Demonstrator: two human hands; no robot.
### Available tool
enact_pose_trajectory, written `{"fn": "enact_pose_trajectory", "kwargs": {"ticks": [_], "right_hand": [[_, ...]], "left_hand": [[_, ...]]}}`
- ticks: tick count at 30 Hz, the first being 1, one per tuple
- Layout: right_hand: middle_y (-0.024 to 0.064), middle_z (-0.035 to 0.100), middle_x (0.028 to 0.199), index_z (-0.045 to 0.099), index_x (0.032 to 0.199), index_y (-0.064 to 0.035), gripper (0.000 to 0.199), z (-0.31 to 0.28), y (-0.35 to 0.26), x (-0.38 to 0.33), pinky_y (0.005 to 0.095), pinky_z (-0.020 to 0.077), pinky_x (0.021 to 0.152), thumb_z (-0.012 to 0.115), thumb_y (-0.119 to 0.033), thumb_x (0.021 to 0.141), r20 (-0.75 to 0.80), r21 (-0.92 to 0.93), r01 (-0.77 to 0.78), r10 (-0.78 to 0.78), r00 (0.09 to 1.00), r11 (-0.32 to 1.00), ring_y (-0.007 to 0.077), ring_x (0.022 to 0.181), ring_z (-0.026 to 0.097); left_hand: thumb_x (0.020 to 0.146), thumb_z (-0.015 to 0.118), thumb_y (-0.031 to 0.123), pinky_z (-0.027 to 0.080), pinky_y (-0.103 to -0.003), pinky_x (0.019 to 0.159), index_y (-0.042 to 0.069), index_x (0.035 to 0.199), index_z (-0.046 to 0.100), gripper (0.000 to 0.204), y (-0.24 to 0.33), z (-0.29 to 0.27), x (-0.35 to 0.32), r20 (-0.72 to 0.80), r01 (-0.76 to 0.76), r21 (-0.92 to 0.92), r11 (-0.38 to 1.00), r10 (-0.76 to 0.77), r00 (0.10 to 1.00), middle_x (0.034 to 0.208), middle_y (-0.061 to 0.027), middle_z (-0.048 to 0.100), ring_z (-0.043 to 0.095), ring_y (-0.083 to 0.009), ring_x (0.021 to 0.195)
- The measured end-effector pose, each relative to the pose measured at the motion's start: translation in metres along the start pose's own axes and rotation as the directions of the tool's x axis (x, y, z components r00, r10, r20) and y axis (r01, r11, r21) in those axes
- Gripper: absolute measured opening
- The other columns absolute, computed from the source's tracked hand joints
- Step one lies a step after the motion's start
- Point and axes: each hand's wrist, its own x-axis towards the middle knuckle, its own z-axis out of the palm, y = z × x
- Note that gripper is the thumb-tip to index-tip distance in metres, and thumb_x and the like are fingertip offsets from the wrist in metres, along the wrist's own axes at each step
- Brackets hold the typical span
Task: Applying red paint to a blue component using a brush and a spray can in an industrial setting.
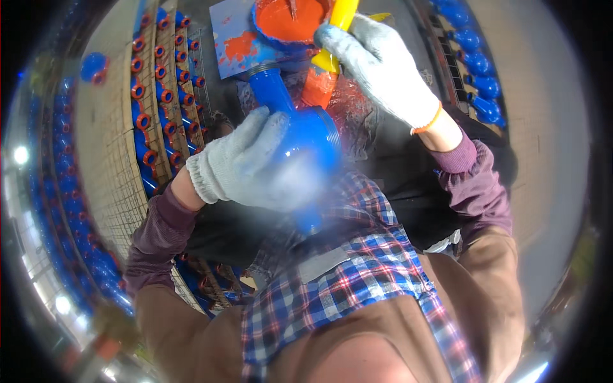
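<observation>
The left hand (pixel 246 163), in a grey knit glove, was closed around the round body of a blue pipe fitting (pixel 306 143), which it held in mid-air over the lap, threaded neck pointing far and left. The right hand (pixel 377 70), gloved the same way, was wrapped around the yellow handle of a brush (pixel 338 29), whose orange-stained head hung just right of the fitting's neck. Just beyond the brush stood a blue tub (pixel 290 22) filled nearly to its rim with orange paint, resting against a blue board (pixel 233 41) smeared with the same orange. Red crumpled plastic sheet (pixel 348 105) lay beneath the brush. To the left, a wire rack (pixel 159 83) carried rows of blue fittings with orange-painted ends, close beside the left forearm, leaving little free room there. On the far right, another row of blue fittings (pixel 476 64) ran along an edge, well apart from the right hand. Nearer, a plaid shirt (pixel 345 268) filled the space below both hands.
</observation>
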Motion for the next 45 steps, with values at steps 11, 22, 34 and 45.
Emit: {"fn": "enact_pose_trajectory", "kwargs": {"ticks": [11, 22, 34, 45], "right_hand": [[0.0121, 0.068, 0.093, 0.065, 0.102, -0.0001, 0.018, -0.006, -0.045, -0.05, 0.0323, 0.0522, 0.073, 0.065, -0.008, 0.086, -0.239, -0.165, 0.41, -0.44, 0.866, 0.897, 0.0261, 0.082, 0.067], [0.008, 0.065, 0.086, 0.07, 0.1, -0.0134, 0.031, -0.006, -0.031, -0.079, 0.0366, 0.0495, 0.064, 0.069, -0.02, 0.07, 0.015, -0.267, 0.464, -0.477, 0.878, 0.845, 0.0276, 0.072, 0.063], [0.0112, 0.063, 0.087, 0.065, 0.1, -0.0052, 0.023, -0.033, -0.032, -0.07, 0.0378, 0.0485, 0.07, 0.062, -0.007, 0.077, -0.038, -0.203, 0.459, -0.475, 0.879, 0.865, 0.0288, 0.079, 0.061], [0.0216, 0.065, 0.081, 0.062, 0.093, 0.0004, 0.043, -0.017, 0.014, 0.054, 0.047, 0.0476, 0.077, 0.047, -0.04, 0.094, 0.027, -0.265, 0.061, -0.056, 0.998, 0.962, 0.0404, 0.083, 0.062]], "left_hand": [[0.062, 0.076, 0.01, 0.053, -0.043, 0.077, 0.01, 0.118, 0.059, 0.059, 0.01, 0.023, -0.007, -0.312, 0.46, -0.301, 0.836, -0.542, 0.781, 0.113, -0.0167, 0.055, 0.059, -0.0367, 0.092], [0.084, 0.069, 0.024, 0.052, -0.041, 0.086, 0.004, 0.125, 0.05, 0.049, 0.05, 0.036, 0.023, 0.572, -0.284, -0.805, -0.521, -0.809, -0.135, 0.114, -0.0109, 0.062, 0.062, -0.0253, 0.101], [0.093, 0.041, 0.056, 0.055, -0.048, 0.087, 0.008, 0.137, 0.043, 0.065, 0.024, 0.052, 0.003, 0.643, -0.581, -0.455, -0.674, -0.701, 0.309, 0.125, -0.021, 0.058, 0.062, -0.0358, 0.108], [0.058, 0.082, 0.037, 0.054, -0.041, 0.079, 0.004, 0.121, 0.055, 0.076, 0.008, -0.004, 0.015, 0.343, 0.851, -0.032, 0.525, -0.793, 0.503, 0.112, -0.0151, 0.059, 0.062, -0.0319, 0.095]]}}
